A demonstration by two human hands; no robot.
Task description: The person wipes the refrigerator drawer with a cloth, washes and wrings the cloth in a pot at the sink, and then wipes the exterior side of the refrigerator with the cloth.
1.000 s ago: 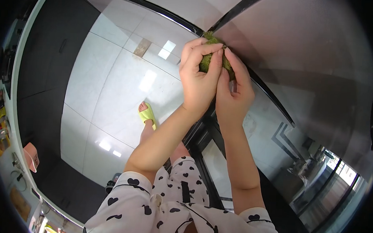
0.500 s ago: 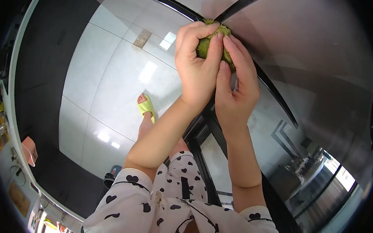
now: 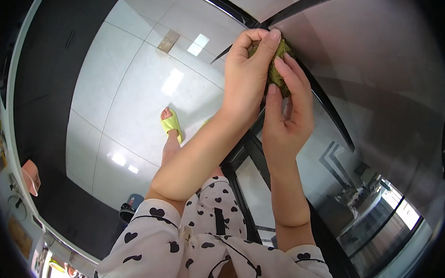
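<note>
Rough, fibrous green clump [image 3: 280, 67] held up above the glossy tiled floor [image 3: 135, 90], our left hand [image 3: 250, 73] curled around its side with thumb laid across, our right hand [image 3: 289, 104] loosely cupped, fingertips against its edge, smooth dark panel just beside.

Two hands [image 3: 246, 79], one green clump [image 3: 278, 74], two slippers [image 3: 171, 124], one pink cap [image 3: 31, 177]
</note>
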